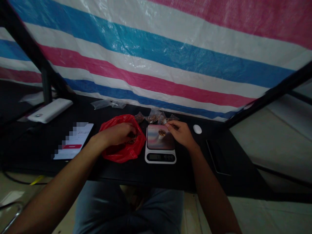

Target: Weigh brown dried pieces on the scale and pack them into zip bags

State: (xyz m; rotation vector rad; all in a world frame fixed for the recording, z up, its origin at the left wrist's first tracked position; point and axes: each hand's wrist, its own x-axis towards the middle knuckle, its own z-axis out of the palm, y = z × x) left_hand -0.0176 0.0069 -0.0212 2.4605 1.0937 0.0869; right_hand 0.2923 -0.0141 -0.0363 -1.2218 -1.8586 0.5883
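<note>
Red plastic bag (123,152) just beside digital scale's (160,157) edge

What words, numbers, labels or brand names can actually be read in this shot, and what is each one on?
Digital scale display: digits too dark and blurred to read.
Phone screen: top area pixelated, figures there unreadable.
Red button on the phone screen: any wording too small to read.
No other legible text shows.
</note>
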